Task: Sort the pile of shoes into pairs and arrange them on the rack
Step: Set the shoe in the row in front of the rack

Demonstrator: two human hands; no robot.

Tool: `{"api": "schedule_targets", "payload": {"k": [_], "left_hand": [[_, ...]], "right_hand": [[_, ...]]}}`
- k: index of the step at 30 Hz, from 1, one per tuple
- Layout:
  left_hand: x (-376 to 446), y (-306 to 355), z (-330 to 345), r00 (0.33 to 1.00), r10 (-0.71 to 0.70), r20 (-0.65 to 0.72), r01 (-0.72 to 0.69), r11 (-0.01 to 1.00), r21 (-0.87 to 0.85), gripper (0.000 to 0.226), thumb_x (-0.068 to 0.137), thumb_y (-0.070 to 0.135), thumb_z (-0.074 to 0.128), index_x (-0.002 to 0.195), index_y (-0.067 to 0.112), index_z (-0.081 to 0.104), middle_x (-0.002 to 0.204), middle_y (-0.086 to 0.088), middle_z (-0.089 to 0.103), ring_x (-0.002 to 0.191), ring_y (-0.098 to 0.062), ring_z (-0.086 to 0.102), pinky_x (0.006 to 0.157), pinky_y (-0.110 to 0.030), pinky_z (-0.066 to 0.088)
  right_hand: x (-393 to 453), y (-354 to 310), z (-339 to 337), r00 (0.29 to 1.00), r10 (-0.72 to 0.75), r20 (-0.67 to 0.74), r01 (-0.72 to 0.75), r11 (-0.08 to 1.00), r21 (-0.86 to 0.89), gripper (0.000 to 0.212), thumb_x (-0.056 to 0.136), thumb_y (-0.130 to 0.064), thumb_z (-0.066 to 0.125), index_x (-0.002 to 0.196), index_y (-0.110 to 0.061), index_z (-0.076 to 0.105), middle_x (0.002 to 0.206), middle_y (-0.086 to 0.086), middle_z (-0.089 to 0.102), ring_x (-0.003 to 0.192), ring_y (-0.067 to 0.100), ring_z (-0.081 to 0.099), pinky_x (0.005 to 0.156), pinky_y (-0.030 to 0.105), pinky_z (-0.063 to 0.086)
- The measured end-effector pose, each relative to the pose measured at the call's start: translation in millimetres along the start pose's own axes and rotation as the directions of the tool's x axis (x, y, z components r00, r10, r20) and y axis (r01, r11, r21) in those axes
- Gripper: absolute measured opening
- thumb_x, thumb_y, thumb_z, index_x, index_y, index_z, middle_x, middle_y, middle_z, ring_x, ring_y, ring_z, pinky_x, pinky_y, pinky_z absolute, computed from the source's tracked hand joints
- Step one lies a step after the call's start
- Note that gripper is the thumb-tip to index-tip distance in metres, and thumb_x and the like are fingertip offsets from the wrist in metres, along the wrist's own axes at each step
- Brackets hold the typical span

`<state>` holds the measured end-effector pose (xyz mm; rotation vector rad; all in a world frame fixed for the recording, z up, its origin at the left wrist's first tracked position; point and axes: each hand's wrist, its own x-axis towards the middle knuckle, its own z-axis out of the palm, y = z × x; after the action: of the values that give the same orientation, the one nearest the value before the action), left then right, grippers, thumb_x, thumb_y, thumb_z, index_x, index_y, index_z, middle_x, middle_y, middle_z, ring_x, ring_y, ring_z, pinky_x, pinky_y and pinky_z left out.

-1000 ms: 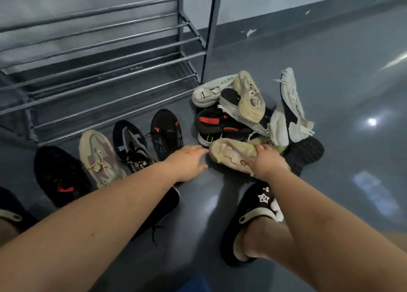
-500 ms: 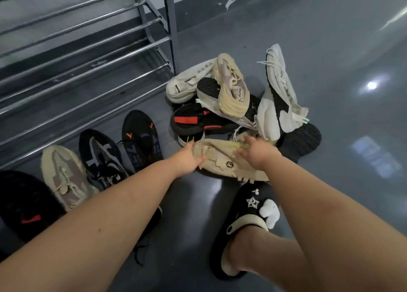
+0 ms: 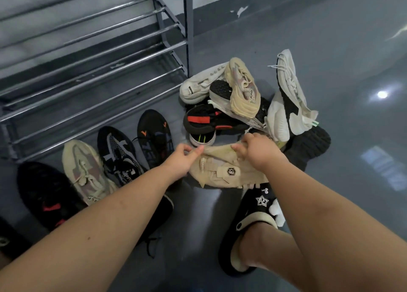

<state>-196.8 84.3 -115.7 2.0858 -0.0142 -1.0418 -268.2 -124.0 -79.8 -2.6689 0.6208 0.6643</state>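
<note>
— Shoes in a jumbled pile (image 3: 242, 107) sit on the grey floor (image 3: 330, 49) just right of the metal-bar rack (image 3: 88, 56)'s post. See the beige fabric sneaker with the hexagon badge (image 3: 229, 170)?
— At the pile's near edge, yes. Both hands grip it: left hand (image 3: 180, 159) pinching its left end, right hand (image 3: 259, 153) with fingers curled over its top edge.
— And the row along the rack's front?
— Black shoe with red marks (image 3: 44, 195), tan knit sneaker (image 3: 83, 170), black-and-white patterned sneaker (image 3: 119, 155), black sneaker with orange marks (image 3: 154, 135), side by side. A foot in a black clog (image 3: 248, 225) stands nearest
</note>
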Motion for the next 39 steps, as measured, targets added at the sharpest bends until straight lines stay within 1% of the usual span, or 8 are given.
{"api": "schedule_targets", "payload": {"k": [5, 16, 19, 22, 25, 28, 31, 39], "left_hand": [[-38, -26, -56, 0.997, 0.071, 0.002, -0.069, 0.956, 0.284, 0.059, 0.079, 0.074, 0.033, 0.117, 0.033, 0.051, 0.121, -0.001, 0.059, 0.11, -0.021, 0.055, 0.088, -0.031, 0.042], [-116, -78, -153, 0.954, 0.292, -0.062, -0.213, 0.811, 0.545, 0.042, 0.089, 0.059, 0.038, 0.116, 0.03, 0.055, 0.114, 0.0, 0.063, 0.106, -0.021, 0.057, 0.084, -0.031, 0.043], [-124, -92, -164, 0.943, 0.278, -0.185, -0.182, 0.892, 0.414, 0.041, 0.091, 0.054, 0.038, 0.112, 0.024, 0.057, 0.109, 0.0, 0.064, 0.1, -0.02, 0.057, 0.083, -0.033, 0.044], [-128, -100, -168, 0.94, 0.183, -0.286, -0.138, 0.976, 0.171, 0.044, 0.093, 0.052, 0.038, 0.11, 0.017, 0.059, 0.106, -0.005, 0.065, 0.095, -0.021, 0.059, 0.082, -0.033, 0.044], [-129, -101, -167, 0.934, 0.106, -0.342, -0.117, 0.993, -0.011, 0.049, 0.095, 0.05, 0.035, 0.111, 0.01, 0.057, 0.112, -0.011, 0.062, 0.103, -0.026, 0.057, 0.085, -0.033, 0.041], [-129, -96, -158, 0.932, 0.056, -0.357, -0.118, 0.981, -0.155, 0.055, 0.095, 0.052, 0.033, 0.122, 0.009, 0.053, 0.122, -0.011, 0.058, 0.108, -0.023, 0.053, 0.087, -0.029, 0.038], [-126, -90, -143, 0.959, 0.003, -0.284, -0.087, 0.955, -0.284, 0.062, 0.093, 0.056, 0.033, 0.132, 0.011, 0.047, 0.13, -0.01, 0.055, 0.117, -0.025, 0.052, 0.102, -0.037, 0.039], [-129, -87, -117, 0.998, -0.027, -0.057, -0.015, 0.773, -0.634, 0.045, 0.094, 0.043, 0.044, 0.123, 0.01, 0.056, 0.117, -0.01, 0.066, 0.109, -0.026, 0.061, 0.1, -0.043, 0.045]], "right_hand": [[-12, -67, -1, 0.97, -0.234, -0.069, 0.218, 0.959, -0.179, 0.055, 0.092, -0.057, 0.037, 0.112, -0.009, 0.053, 0.117, 0.013, 0.055, 0.114, 0.032, 0.049, 0.088, 0.041, 0.04], [-48, -212, 19, 0.788, -0.607, -0.107, 0.561, 0.778, -0.284, 0.056, 0.089, -0.061, 0.038, 0.117, -0.013, 0.052, 0.118, 0.011, 0.054, 0.116, 0.03, 0.047, 0.094, 0.04, 0.034], [-53, -231, 10, 0.8, -0.577, -0.165, 0.511, 0.799, -0.316, 0.062, 0.088, -0.063, 0.036, 0.131, -0.019, 0.045, 0.132, 0.011, 0.046, 0.126, 0.03, 0.039, 0.105, 0.04, 0.027], [-58, -240, 6, 0.874, -0.428, -0.232, 0.372, 0.895, -0.248, 0.082, 0.086, -0.066, 0.038, 0.15, -0.021, 0.013, 0.158, 0.015, 0.009, 0.145, 0.031, 0.009, 0.117, 0.045, 0.009], [-72, -239, 14, 0.989, -0.113, -0.099, 0.134, 0.961, 0.241, 0.1, 0.082, -0.063, 0.052, 0.151, -0.02, -0.007, 0.159, 0.014, 0.003, 0.144, 0.034, 0.014, 0.116, 0.047, 0.02], [-89, -235, 38, 0.975, -0.067, 0.213, -0.116, 0.665, 0.738, 0.088, 0.083, -0.056, 0.057, 0.15, -0.018, 0.015, 0.146, 0.009, 0.042, 0.125, 0.031, 0.048, 0.101, 0.046, 0.043], [-97, -233, 51, 0.976, -0.082, 0.201, -0.153, 0.397, 0.905, 0.051, 0.09, -0.039, 0.057, 0.134, -0.014, 0.047, 0.125, 0.007, 0.062, 0.106, 0.026, 0.063, 0.089, 0.044, 0.053], [-101, -207, 46, 0.987, -0.054, 0.149, -0.121, 0.358, 0.926, 0.023, 0.092, -0.026, 0.059, 0.112, -0.014, 0.06, 0.114, 0.01, 0.067, 0.096, 0.025, 0.065, 0.085, 0.041, 0.053]]}}
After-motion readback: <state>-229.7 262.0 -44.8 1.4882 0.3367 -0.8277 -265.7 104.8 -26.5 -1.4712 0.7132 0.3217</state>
